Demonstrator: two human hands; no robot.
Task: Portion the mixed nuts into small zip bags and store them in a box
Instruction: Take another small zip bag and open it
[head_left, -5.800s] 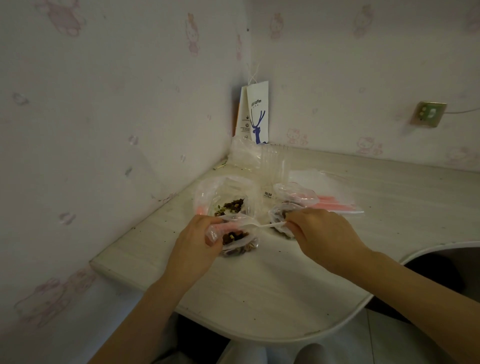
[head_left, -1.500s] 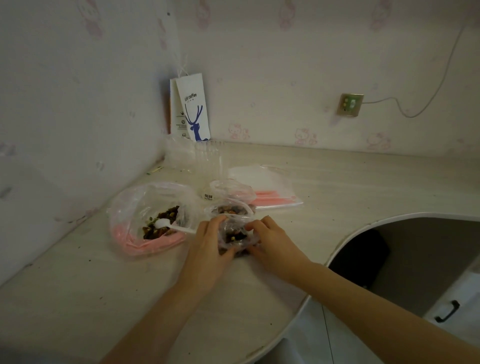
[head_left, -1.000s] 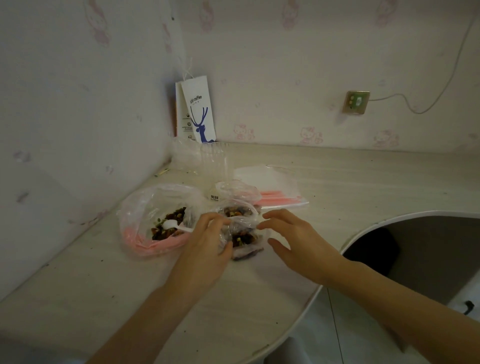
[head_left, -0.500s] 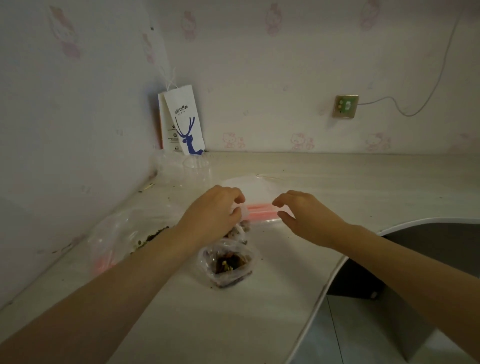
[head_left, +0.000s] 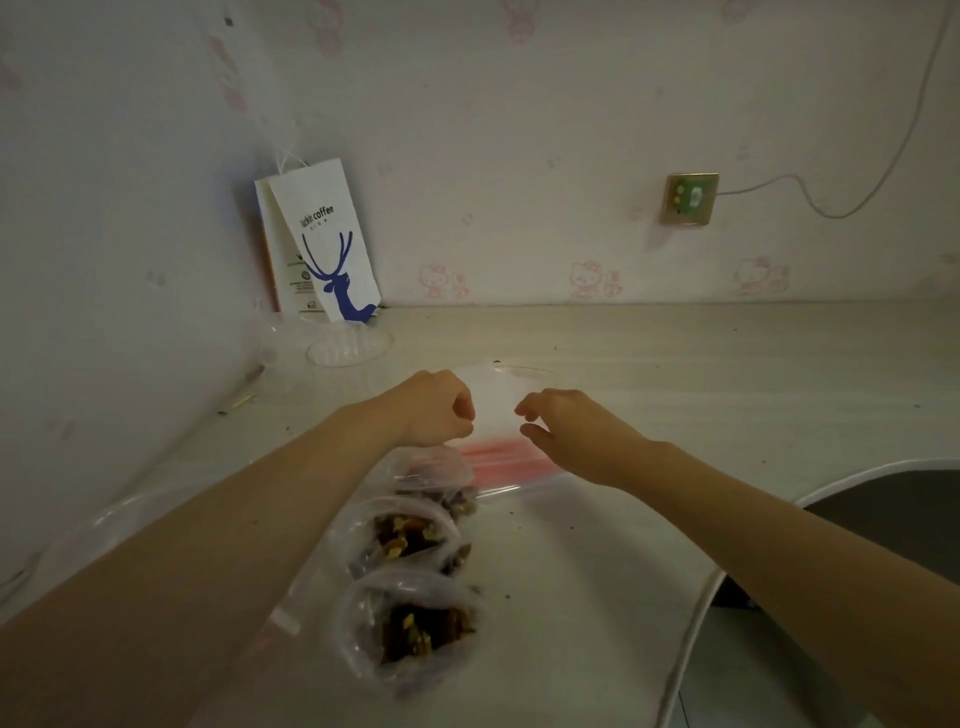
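Three small zip bags of mixed nuts stand in a row on the table: the nearest bag (head_left: 415, 629), the middle bag (head_left: 410, 535) and the farthest bag (head_left: 441, 470). Behind them lies a flat stack of empty zip bags (head_left: 498, 395) with pink seal strips. My left hand (head_left: 436, 410) has its fingers curled, thumb against forefinger, pinching at the stack's left edge. My right hand (head_left: 566, 423) hovers over the stack's right side, fingers relaxed and apart, holding nothing. My left forearm hides the big bag of nuts.
Clear plastic containers (head_left: 348, 343) lie in the corner in front of a white paper coffee bag (head_left: 327, 244) leaning on the wall. A wall socket (head_left: 691, 197) with a cable is at the back right. The table's curved edge (head_left: 717, 582) runs along the right.
Both hands have left the filled nut bags and reached back to the stack of empty zip bags. The view has tilted down, showing three filled bags in a row.
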